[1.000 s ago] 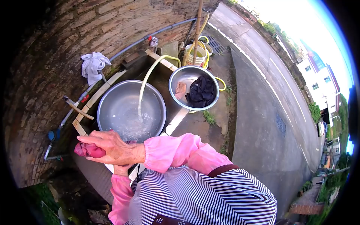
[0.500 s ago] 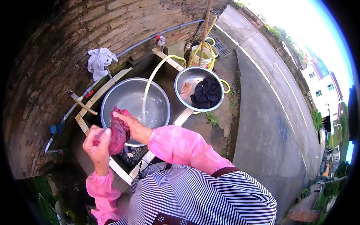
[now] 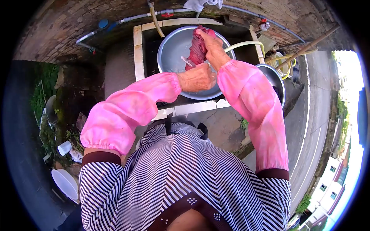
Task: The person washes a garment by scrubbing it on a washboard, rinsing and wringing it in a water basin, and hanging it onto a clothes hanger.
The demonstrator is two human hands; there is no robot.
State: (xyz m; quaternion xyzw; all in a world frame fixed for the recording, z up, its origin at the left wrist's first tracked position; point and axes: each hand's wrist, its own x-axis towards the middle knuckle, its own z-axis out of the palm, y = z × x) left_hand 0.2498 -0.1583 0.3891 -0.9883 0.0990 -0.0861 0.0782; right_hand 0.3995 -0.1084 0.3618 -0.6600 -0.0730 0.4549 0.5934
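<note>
A twisted, dark red wet cloth (image 3: pixel 197 49) is stretched between my two hands above the large metal basin (image 3: pixel 169 52). My right hand (image 3: pixel 214 50) is closed round its upper part. My left hand (image 3: pixel 198 78) grips the lower end in a fist, nearer my body. Water streams off the cloth on its left side. A pale hose (image 3: pixel 246 44) reaches over the basin from the right; its outlet is hidden behind my right hand. Pink sleeve covers are on both forearms.
The basin sits in a tile-edged sink (image 3: pixel 196 107) against a brick wall. A second metal basin (image 3: pixel 278 81) is partly hidden by my right sleeve. A pipe with red valves (image 3: pixel 168 15) runs along the wall. A white bucket (image 3: pixel 283 65) and bamboo pole (image 3: pixel 314 44) stand at right.
My view has swung round to face the sink squarely. The cloth is now over the basin instead of near its rim, and water runs from it. Both hands still hold it.
</note>
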